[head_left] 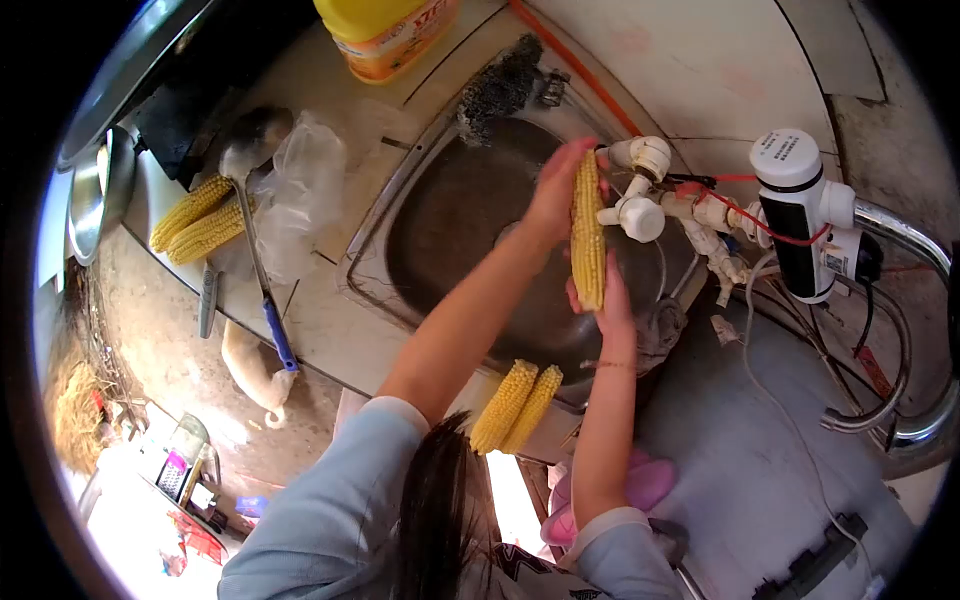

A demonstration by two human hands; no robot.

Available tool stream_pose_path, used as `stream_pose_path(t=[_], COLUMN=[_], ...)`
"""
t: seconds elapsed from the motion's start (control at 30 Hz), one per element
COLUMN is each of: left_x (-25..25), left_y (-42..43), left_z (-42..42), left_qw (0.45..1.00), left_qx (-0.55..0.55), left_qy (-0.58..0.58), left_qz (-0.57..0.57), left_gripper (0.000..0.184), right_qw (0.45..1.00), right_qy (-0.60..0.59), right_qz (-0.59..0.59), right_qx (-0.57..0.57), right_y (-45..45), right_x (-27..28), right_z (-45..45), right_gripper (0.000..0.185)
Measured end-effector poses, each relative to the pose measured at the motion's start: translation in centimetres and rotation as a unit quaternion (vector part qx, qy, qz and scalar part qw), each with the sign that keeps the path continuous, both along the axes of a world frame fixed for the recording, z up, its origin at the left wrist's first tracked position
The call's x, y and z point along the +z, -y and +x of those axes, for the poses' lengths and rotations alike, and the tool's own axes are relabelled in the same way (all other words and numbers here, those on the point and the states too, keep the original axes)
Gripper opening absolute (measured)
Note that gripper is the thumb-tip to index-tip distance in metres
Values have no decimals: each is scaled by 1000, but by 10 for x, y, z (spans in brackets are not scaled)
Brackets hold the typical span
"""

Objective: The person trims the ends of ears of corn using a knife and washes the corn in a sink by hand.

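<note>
A peeled yellow corn cob (588, 240) is held upright in the picture over the metal sink (440, 230). My left hand (560, 190) is closed around its far end, and my right hand (612, 295) grips the near end. Just right of the cob is a white tap (638, 217), close to my left hand's fingertips. Two more corn cobs (515, 407) lie side by side on the sink's near edge, between my forearms. Whether water is running cannot be made out.
On the left counter, two corn cobs (205, 222) lie by a ladle (258, 240) with a blue handle, a clear plastic bag (300, 190) and a knife (208, 300). A yellow jug (390, 40) stands behind. A white water heater (790, 210) with hoses is at right.
</note>
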State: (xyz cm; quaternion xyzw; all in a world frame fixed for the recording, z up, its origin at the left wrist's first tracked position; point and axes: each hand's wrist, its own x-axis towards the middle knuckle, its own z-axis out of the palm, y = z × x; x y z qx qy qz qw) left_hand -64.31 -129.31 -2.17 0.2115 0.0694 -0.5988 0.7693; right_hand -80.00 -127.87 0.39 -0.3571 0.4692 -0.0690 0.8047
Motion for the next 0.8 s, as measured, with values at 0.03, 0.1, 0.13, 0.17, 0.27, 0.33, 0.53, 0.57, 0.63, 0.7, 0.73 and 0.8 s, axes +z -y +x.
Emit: stream_pose_path(t=[0.03,0.1,0.13,0.17,0.27,0.33,0.53,0.57,0.63,0.7,0.73,0.8], left_x=[6,2,-1,-3,4,21,52,58,72,86,96,113], left_y=[-9,-25,-30,-32,-40,-42,-69,-81,-111,-158,-186,-251], left_z=[-9,-26,-28,-24,-7,1,10,15,28,54,74,124], left_qw=[999,991,973,972,978,978,947,943,941,938,935,930], left_qx=[17,13,8,7,74,92,156,159,199,197,155,94], left_qy=[23,102,178,182,165,163,270,281,242,235,224,200], left_qz=[32,90,144,146,106,88,80,83,129,160,228,294], left_gripper=[26,28,30,30,30,31,32,32,31,24,29,42], right_qw=[996,997,991,983,956,941,909,920,931,933,935,939], right_qy=[-65,-37,-66,-97,-113,-112,-84,-30,-107,-76,-64,-68], right_qz=[-45,-59,-105,-151,-260,-315,-407,-388,-340,-330,-323,-300], right_qx=[-35,-43,-44,-45,-70,-51,-18,-43,-85,-120,-134,-156], right_y=[4,19,23,28,41,43,23,20,19,20,22,27], right_x=[-6,-24,-24,-27,-80,-72,-16,-14,-10,-30,-39,-42], right_z=[8,16,23,29,26,34,73,76,81,70,64,61], right_gripper=[58,50,46,43,37,34,34,34,30,33,33,32])
